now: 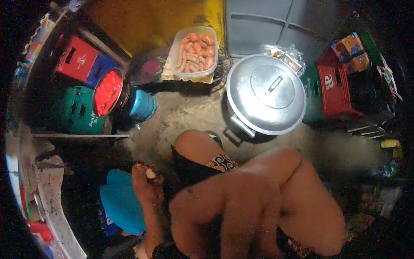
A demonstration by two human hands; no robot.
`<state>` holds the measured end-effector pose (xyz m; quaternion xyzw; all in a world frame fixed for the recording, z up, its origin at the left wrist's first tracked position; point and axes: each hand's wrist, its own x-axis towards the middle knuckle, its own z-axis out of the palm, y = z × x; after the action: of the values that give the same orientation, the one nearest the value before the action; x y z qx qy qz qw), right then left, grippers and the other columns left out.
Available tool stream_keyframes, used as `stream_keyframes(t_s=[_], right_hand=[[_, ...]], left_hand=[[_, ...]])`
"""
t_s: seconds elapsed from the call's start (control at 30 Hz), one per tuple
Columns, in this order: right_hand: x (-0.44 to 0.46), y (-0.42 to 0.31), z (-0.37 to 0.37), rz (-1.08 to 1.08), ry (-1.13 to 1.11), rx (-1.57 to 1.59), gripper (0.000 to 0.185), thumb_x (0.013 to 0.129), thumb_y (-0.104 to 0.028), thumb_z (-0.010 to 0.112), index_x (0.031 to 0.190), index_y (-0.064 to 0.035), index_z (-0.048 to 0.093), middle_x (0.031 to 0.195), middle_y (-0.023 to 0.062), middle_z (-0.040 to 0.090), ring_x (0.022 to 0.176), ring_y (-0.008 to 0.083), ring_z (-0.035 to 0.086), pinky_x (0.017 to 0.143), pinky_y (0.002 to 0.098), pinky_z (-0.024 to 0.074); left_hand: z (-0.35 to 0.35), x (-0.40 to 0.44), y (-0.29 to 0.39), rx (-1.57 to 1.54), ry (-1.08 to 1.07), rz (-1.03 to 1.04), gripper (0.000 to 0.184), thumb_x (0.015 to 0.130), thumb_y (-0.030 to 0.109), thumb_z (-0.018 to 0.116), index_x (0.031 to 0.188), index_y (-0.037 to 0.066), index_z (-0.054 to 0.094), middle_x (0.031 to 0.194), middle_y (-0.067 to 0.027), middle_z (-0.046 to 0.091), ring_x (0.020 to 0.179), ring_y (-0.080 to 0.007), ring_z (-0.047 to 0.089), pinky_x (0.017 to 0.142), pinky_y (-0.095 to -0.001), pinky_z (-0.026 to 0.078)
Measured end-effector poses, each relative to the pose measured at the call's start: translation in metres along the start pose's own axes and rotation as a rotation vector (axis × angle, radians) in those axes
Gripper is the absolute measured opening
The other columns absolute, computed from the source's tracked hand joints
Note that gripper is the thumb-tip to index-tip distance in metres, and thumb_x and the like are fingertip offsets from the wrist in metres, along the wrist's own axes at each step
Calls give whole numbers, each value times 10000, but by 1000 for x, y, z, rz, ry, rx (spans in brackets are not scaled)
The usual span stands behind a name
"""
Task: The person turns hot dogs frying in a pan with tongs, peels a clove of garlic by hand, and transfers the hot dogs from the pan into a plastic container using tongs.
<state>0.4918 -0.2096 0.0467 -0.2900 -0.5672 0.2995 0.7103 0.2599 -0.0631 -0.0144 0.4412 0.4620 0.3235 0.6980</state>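
Large and close to the camera, my right hand [241, 203] hangs with its fingers pointing down and apart. It is slightly blurred, its fingertips are cut off by the lower edge, and I see nothing in it. My left hand [147, 183] is lower left of centre, fingers curled in; a small pale spot shows there, and I cannot make out what it holds. Beyond my knee [195, 144], a clear plastic container [175, 54] holds red and brown sausages [196, 54]. To its right stands a big aluminium pot with its lid [250, 93] on. Neither hand touches these.
A pan with bright red contents [108, 93] sits at the left by a blue gas cylinder [144, 105]. Red crate [77, 58] and green crate [79, 110] line the left; another red crate [336, 86] stands right. A teal cloth-like item [123, 200] lies beside my left hand.
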Motion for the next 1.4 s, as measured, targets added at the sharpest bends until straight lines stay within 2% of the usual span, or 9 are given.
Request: stream_keyframes(t_s=[0.1, 0.2, 0.4, 0.5, 0.57, 0.73, 1.13, 1.23, 1.4], right_hand=[[-5, 55, -1, 177, 118, -209, 382, 987, -394, 500, 1177, -82, 610, 1142, 96, 618, 1022, 211, 600, 895, 364, 483], [-18, 95, 10, 331, 204, -26, 431, 1012, -424, 437, 1215, -85, 609, 1168, 102, 626, 1052, 229, 609, 919, 388, 486], [-19, 97, 6, 760, 467, 1246, 487, 1009, -454, 383, 1210, -75, 612, 1212, 122, 639, 1107, 251, 613, 959, 448, 486], [-17, 73, -18, 922, 816, 1233, 344, 976, -319, 463, 1053, -35, 641, 988, 127, 703, 938, 284, 669, 880, 455, 519], [-34, 77, -35, 818, 634, 677, 278, 953, -239, 521, 1066, -3, 614, 1030, 132, 667, 969, 271, 647, 900, 427, 525], [-71, 81, -148, 366, 1130, 1270, 98, 903, -56, 551, 924, 39, 544, 886, 159, 599, 822, 278, 622, 803, 415, 554], [-74, -74, -384, -311, 1813, 61, 160, 968, -157, 474, 837, -78, 521, 816, 68, 542, 716, 231, 527, 683, 411, 475], [-95, -47, -475, -47, 1769, -378, 322, 987, -375, 530, 1004, -61, 600, 835, 61, 578, 693, 243, 519, 664, 421, 461], [-142, -24, -462, 412, 1721, -822, 692, 978, -453, 532, 1483, -23, 333, 1377, 208, 487, 1148, 338, 539, 890, 454, 480]], left_hand=[[-23, 30, -16, 706, 45, 581, 185, 963, 214, 539, 1038, 46, 547, 958, -66, 578, 877, -162, 548, 718, -301, 485], [36, 8, 14, 314, -70, 405, 218, 940, 187, 582, 1093, 32, 563, 1018, -87, 596, 957, -177, 570, 805, -325, 479], [112, 6, 39, 1272, -757, 1040, 443, 762, 45, 676, 1193, 45, 571, 1219, -161, 593, 1130, -352, 559, 990, -458, 427], [123, 8, 31, 1169, -759, 975, 484, 723, 21, 663, 1199, 57, 581, 1293, -189, 571, 1224, -403, 503, 1047, -488, 399], [122, 9, 31, 1199, -642, 925, 459, 741, 24, 659, 1193, 64, 588, 1313, -194, 567, 1240, -407, 501, 1058, -488, 390], [76, 34, 19, 1266, -486, 845, 426, 775, 31, 652, 1195, 74, 591, 1329, -184, 572, 1220, -411, 526, 1056, -486, 394], [-15, 62, -7, 1501, -325, 752, 319, 811, 37, 646, 1127, 28, 607, 1309, -186, 581, 1189, -389, 533, 1037, -486, 404], [-31, 58, -12, 1530, -307, 729, 317, 816, 36, 647, 1129, 20, 603, 1297, -202, 573, 1188, -405, 524, 1034, -492, 406], [-40, 46, -21, 1502, -258, 717, 308, 835, 39, 641, 1139, 12, 597, 1320, -214, 550, 1188, -422, 516, 1040, -499, 401]])
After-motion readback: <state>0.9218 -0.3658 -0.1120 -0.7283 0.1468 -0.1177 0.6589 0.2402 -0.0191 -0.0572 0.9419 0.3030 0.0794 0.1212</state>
